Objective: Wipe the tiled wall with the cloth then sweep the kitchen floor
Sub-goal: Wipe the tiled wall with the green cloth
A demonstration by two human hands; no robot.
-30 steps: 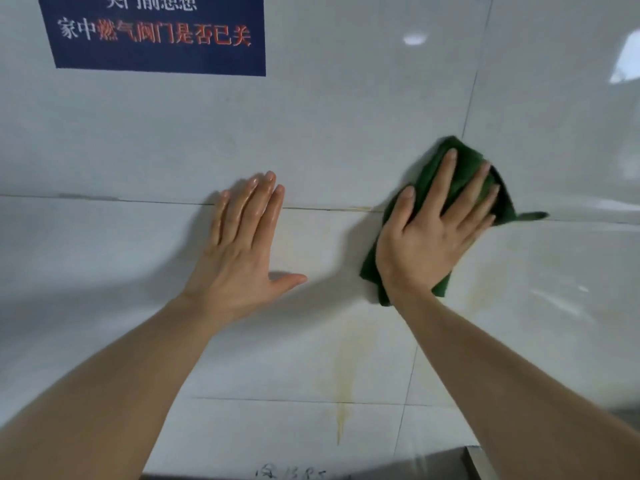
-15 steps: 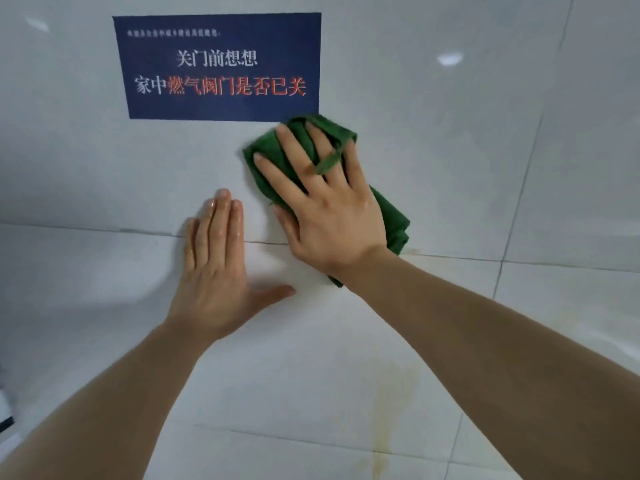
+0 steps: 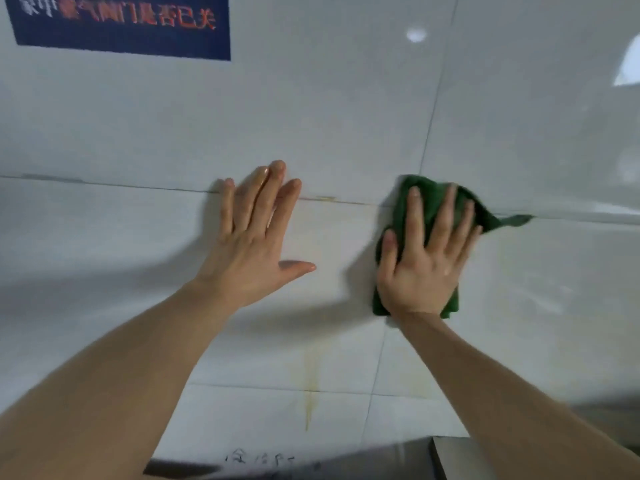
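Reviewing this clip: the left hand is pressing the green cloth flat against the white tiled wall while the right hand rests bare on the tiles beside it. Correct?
Not quite: the hands are swapped. The head view shows the right hand pressing the green cloth flat against the white tiled wall, while the left hand rests bare on the tiles beside it.

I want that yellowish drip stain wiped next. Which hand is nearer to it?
Left, narrowly. The left hand lies flat on the wall above the drip stain, slightly left; the right hand, pressing the green cloth, is above and farther right.
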